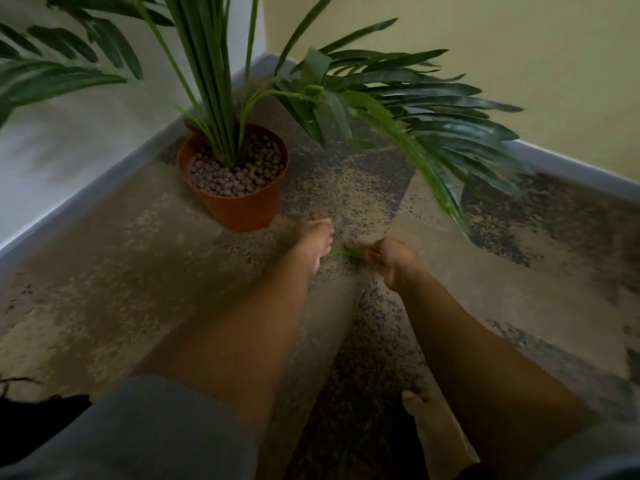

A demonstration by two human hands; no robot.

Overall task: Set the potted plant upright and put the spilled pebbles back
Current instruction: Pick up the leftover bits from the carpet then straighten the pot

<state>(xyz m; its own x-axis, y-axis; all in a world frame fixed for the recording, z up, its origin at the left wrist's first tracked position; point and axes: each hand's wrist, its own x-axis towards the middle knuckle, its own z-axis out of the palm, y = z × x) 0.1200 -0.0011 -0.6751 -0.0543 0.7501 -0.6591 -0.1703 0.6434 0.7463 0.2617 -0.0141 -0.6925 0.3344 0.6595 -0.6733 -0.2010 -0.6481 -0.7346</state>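
One orange pot (239, 206) stands upright in the floor corner, its plant (221, 81) tall and the pebbles (239, 168) inside. Two hands reach near it: the left hand (313, 245) looks loosely open and blurry, and the right hand (393, 259) is curled around one green leaf (346, 252).

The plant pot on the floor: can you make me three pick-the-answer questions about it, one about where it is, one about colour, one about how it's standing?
1. Where is the pot?
A. In a corner by the walls
B. On a shelf
C. In a sink

2. What colour is it?
A. Blue
B. Orange-brown
C. White

3. How is it standing?
A. Upside down
B. On its side
C. Upright, with pebbles inside

Answers: 1 A, two walls meet just behind it. 2 B, its side is orange-brown. 3 C, its open rim faces up and pebbles fill it.
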